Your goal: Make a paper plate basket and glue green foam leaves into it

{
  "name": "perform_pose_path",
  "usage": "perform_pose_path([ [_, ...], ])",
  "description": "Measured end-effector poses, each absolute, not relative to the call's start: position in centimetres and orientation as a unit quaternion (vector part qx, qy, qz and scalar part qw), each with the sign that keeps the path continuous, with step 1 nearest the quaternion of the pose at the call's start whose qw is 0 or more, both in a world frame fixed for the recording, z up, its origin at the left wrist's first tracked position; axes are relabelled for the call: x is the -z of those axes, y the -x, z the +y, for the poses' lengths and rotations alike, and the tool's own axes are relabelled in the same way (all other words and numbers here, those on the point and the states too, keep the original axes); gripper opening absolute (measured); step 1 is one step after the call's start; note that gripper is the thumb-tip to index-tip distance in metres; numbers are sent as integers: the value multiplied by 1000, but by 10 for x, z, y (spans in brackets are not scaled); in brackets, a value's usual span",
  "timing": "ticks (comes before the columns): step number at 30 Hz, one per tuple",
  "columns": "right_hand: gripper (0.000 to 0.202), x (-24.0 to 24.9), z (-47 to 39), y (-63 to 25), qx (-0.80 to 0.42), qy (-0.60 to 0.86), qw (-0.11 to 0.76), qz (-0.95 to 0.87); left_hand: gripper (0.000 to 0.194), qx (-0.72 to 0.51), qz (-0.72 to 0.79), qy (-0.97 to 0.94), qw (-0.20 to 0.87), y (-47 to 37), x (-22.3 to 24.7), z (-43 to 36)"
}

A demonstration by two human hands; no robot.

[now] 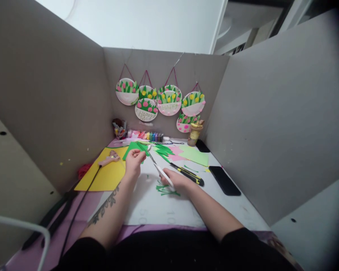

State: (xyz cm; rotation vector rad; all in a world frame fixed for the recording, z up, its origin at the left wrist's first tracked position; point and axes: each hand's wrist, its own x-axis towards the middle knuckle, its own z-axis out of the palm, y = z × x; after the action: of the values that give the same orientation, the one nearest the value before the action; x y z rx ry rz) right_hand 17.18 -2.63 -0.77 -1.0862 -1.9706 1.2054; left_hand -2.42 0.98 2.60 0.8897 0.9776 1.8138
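Observation:
My left hand (133, 164) is closed in a pinch above the white work sheet (147, 207), fingertips on a green paper piece (143, 147) that partly overlaps the green sheet (129, 151) behind it. In my right hand (177, 180) are white-handled scissors (161, 172), fingers around the handles. Their blades point up and left, close to the left fingertips. Whether the blades touch the paper I cannot tell. Green paper offcuts (167, 191) lie below my right hand. Cut green leaf shapes (163, 150) are spread beyond the scissors.
A glue gun (109, 159) rests on yellow paper (92, 178) at left, its cord trailing forward. Utility knives (188, 175) and a black phone (224, 180) lie at right. Paint bottles (155, 137) and a cup (195, 134) stand behind. Decorated paper plates (169, 108) hang on the grey panel.

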Motion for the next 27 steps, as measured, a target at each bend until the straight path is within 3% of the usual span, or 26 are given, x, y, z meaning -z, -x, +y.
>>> perform_pose_path([
  [16, 13, 3, -28, -170, -453, 408, 246, -753, 38, -718, 401, -364, 437, 22, -24, 8],
  [27, 16, 18, -22, -170, -508, 395, 291, -708, 42, -708, 387, -368, 462, 17, -20, 6],
])
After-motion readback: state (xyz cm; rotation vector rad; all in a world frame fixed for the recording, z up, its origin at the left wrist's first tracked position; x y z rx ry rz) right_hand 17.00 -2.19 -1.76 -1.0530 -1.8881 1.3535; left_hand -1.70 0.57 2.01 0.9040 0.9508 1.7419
